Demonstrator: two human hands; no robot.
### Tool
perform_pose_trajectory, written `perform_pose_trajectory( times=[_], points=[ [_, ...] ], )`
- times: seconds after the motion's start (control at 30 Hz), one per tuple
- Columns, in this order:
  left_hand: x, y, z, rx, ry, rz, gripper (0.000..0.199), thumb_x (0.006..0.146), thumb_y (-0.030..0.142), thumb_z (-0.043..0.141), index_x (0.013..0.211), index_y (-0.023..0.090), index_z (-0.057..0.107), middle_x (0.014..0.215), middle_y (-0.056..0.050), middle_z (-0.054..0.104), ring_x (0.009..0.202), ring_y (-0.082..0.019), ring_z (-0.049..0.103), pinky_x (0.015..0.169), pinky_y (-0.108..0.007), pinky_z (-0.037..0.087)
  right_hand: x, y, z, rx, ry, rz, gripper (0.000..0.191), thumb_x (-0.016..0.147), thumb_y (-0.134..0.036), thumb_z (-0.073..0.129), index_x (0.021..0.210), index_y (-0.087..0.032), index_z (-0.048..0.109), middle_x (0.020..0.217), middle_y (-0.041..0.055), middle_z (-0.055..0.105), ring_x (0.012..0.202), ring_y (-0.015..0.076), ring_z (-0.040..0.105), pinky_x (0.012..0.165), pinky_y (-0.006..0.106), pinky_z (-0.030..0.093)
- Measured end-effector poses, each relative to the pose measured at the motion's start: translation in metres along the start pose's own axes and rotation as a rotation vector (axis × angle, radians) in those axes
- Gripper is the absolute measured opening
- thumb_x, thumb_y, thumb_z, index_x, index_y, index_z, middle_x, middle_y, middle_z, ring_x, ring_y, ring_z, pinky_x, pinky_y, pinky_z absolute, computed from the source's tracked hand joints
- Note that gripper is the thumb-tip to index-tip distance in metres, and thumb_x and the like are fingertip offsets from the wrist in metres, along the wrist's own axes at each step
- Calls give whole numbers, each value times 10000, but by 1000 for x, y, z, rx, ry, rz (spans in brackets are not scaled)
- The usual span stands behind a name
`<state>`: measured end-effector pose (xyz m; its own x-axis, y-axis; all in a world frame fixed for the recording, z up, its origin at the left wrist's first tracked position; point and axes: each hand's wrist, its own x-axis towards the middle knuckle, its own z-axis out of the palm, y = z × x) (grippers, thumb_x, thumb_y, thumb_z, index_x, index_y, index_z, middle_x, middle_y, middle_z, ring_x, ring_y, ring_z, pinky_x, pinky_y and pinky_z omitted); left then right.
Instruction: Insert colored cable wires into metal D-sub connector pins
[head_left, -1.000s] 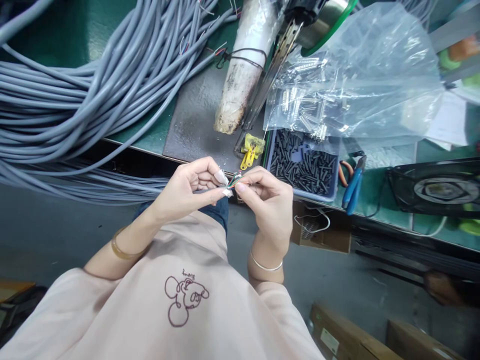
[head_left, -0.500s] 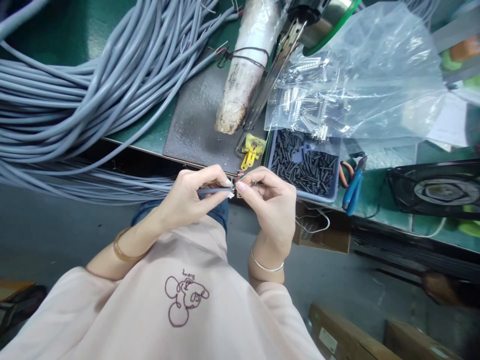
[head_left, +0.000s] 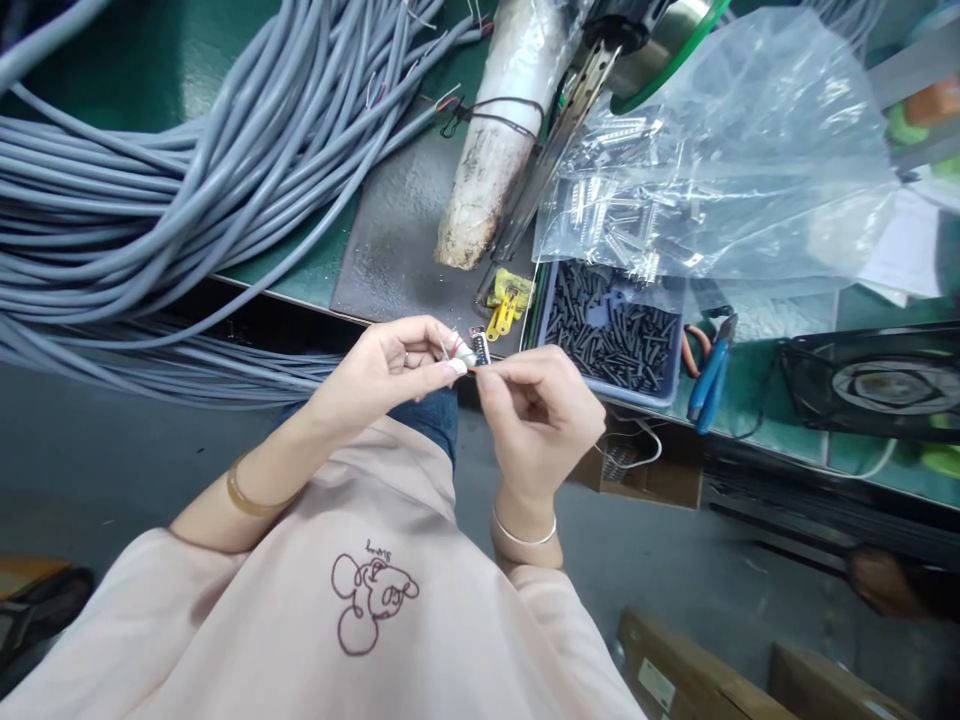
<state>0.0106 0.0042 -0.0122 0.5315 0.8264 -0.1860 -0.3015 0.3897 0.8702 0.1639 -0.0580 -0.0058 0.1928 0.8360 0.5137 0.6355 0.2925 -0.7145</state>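
At the front edge of the dark mat (head_left: 390, 270), my left hand (head_left: 390, 365) is closed, thumb and fingers pinching the wire end of a grey cable. A red strand shows at its white-covered fingertips; the cable's grey jacket is hidden behind the hand. My right hand (head_left: 541, 405) is closed just to the right, its thumb and index finger pinching a thin orange wire (head_left: 472, 370). Between and just beyond the fingertips stands a small metal-edged connector (head_left: 480, 346) with a row of dark contacts. Yellow clips (head_left: 507, 312) lie right behind it.
Grey cables (head_left: 225, 190) heap on the left. A wrapped white tube (head_left: 491, 150) and a metal-shafted tool (head_left: 559, 130) lie ahead. Rightward are a bin (head_left: 611, 330) of black sleeves, a plastic bag (head_left: 720, 170) of connectors, blue-handled pliers (head_left: 709, 385) and a black fan (head_left: 877, 380).
The wires have been spread apart, and the grey jacket has gone from sight behind my left hand. My right hand has turned and lowered slightly, now pinching the orange wire; the connector shows more clearly.
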Motion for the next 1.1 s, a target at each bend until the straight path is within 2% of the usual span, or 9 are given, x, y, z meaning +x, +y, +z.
perform_pose_trajectory(
  times=[0.13, 0.23, 0.3, 0.4, 0.5, 0.6, 0.77, 0.93, 1.1],
  points=[
    [1, 0, -3, -45, 80, 5, 296, 682, 293, 872, 763, 166, 617, 627, 34, 625, 459, -36, 460, 412, -155, 341, 3, -2, -1, 162, 276, 53, 164, 1006, -428, 567, 928, -295, 622, 554, -82, 418, 392, 94, 375, 387, 276, 278],
    [2, -1, -3, -55, 94, 3, 291, 685, 288, 853, 745, 170, 594, 651, 21, 671, 453, -48, 511, 407, -159, 365, 1, -1, -2, 151, 376, 52, 76, 1022, -346, 548, 1084, -322, 586, 595, -89, 538, 365, 90, 436, 357, 258, 320],
    [2, -1, -2, -60, 98, 14, 273, 697, 277, 840, 741, 167, 594, 654, 20, 676, 451, -45, 514, 410, -158, 369, -5, 4, 0, 85, 346, 46, 125, 1009, -270, 578, 1123, -320, 593, 810, -50, 721, 505, 106, 632, 428, 250, 479],
    [1, 0, -1, -66, 106, 36, 244, 716, 254, 831, 759, 164, 608, 632, 27, 663, 443, -38, 496, 418, -157, 357, -15, 15, 6, 76, 221, -8, 108, 959, -205, 659, 1035, -279, 640, 951, -14, 776, 793, 163, 780, 681, 316, 657],
    [1, 2, -1, -82, 109, 36, 250, 725, 276, 834, 800, 161, 625, 651, 16, 675, 442, -39, 481, 424, -170, 360, -19, 22, 11, 119, 102, 48, 47, 945, -205, 671, 951, -245, 647, 983, 27, 770, 891, 185, 787, 699, 323, 671],
    [2, 2, -2, -95, 98, 16, 297, 725, 325, 844, 791, 160, 605, 645, 12, 665, 440, -42, 480, 419, -175, 352, -18, 22, 14, 176, 73, 116, 49, 946, -219, 668, 922, -237, 629, 981, 30, 763, 814, 163, 778, 641, 297, 658],
    [4, -2, -5, -81, 87, -3, 302, 727, 322, 838, 777, 175, 579, 653, 13, 683, 445, -51, 515, 418, -170, 359, -14, 22, 15, 62, 148, -32, 95, 912, -168, 702, 898, -253, 662, 934, 14, 777, 890, 180, 769, 773, 362, 659],
    [3, -1, 1, -18, 86, 55, 202, 711, 209, 808, 707, 169, 609, 593, 41, 612, 466, -35, 456, 425, -152, 347, -9, 24, 13, 17, 165, -77, 154, 888, -118, 717, 918, -267, 686, 952, 3, 785, 885, 167, 763, 763, 344, 645],
    [3, 0, 10, 85, 139, 114, 167, 708, 173, 782, 682, 157, 618, 651, 25, 631, 499, -36, 505, 459, -149, 417, -5, 25, 14, -132, 195, -206, 171, 882, -126, 730, 947, -279, 692, 933, -2, 803, 839, 182, 777, 755, 358, 640]
  ],
)
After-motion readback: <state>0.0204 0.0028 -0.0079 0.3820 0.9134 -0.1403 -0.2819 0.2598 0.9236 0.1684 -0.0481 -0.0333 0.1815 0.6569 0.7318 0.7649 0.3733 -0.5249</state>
